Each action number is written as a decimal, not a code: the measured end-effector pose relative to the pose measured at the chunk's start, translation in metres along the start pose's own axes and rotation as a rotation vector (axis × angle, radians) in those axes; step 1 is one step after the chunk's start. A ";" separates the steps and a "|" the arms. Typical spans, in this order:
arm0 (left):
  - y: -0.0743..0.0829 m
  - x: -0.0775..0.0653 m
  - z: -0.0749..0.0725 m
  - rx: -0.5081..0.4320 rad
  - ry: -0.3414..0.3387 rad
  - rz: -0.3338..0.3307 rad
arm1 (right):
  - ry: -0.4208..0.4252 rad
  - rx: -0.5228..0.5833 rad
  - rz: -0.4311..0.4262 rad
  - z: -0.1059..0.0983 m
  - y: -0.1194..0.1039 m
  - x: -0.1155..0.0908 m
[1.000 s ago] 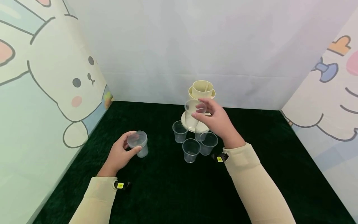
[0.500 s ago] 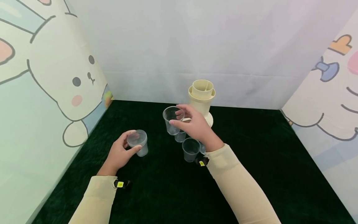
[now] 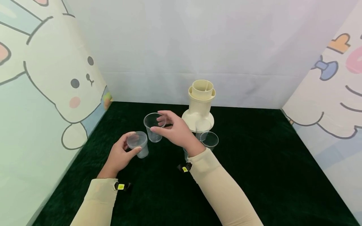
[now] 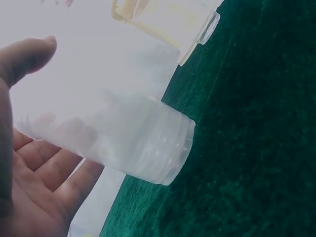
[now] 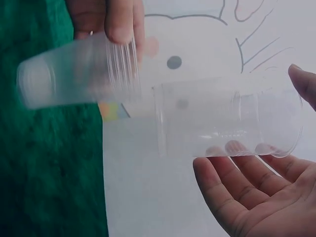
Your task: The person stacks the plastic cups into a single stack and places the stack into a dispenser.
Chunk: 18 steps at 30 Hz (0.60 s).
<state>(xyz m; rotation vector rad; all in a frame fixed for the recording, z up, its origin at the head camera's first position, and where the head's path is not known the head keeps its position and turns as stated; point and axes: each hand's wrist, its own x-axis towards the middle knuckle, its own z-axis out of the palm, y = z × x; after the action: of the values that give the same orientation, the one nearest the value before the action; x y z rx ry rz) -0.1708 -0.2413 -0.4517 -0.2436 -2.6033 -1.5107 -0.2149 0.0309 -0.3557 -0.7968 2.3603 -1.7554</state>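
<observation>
In the head view my left hand [image 3: 120,157] grips a stack of nested clear plastic cups [image 3: 143,150] near its rim. The bottom of this stack [image 4: 163,148] points out over the green cloth in the left wrist view. Further up and to the right, my right hand [image 3: 178,130] holds a single clear plastic cup [image 3: 154,136] between thumb and fingers, mouth up. Seen from the right wrist, fingers [image 5: 247,182] curl under that cup [image 5: 207,123], which is a short way from the stack [image 5: 64,79].
A cream cylindrical holder [image 3: 199,108] on a round base stands at the back of the green-covered table [image 3: 268,157]. Clear cups [image 3: 209,139] stand in front of it, partly hidden by the right wrist. Cartoon-printed cloth [image 3: 56,94] walls the left side.
My right hand has carried its cup leftward from in front of the cream holder to close beside the stack. My left hand and its stack have stayed nearly still.
</observation>
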 end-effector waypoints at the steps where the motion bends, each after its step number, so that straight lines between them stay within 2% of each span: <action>1: 0.000 0.000 0.000 0.000 0.002 0.002 | -0.002 0.009 0.001 0.003 0.001 0.000; 10: -0.002 0.000 0.003 -0.010 0.006 0.013 | -0.029 0.024 -0.013 0.019 -0.001 0.004; 18: 0.000 0.000 0.000 -0.002 0.000 -0.009 | -0.034 0.001 -0.027 0.030 -0.009 0.014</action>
<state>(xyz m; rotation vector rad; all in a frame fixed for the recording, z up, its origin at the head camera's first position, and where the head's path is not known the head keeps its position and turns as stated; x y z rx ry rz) -0.1712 -0.2417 -0.4519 -0.2330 -2.6065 -1.5157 -0.2126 -0.0038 -0.3546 -0.8549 2.3373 -1.7390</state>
